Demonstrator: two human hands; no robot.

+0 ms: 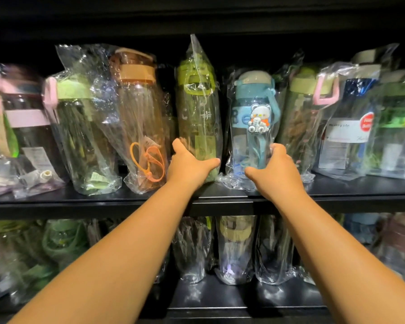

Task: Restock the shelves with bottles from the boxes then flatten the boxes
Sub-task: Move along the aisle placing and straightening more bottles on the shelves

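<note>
Both arms reach forward to the upper shelf (91, 202), a black board packed with a row of bottles, each sealed in a clear plastic bag.

The left hand (190, 165) grips the base of the green bottle (197, 106). Its thumb lies across the front and its fingers curl round the left side. This bottle stands upright near the middle of the row, and the top of its bag rises to a point above the lid.

The right hand (275, 170) holds the lower part of the blue bottle (251, 97), with fingers wrapped round the right side and thumb towards the front. The blue bottle stands upright just beside the green one, to its right, and bears a bear sticker (258, 118) and a blue strap.

An orange bottle (138, 108) leans just left of the left hand, with a green-lidded one with a pink strap (77, 127) beyond it. To the right of the blue bottle stands a bottle with a pale lid and a pink loop (301, 106), then a dark blue one with a white label (351, 127).

The lower shelf (243, 298) holds more bagged bottles, partly hidden behind the forearms and blurred at the sides
</note>
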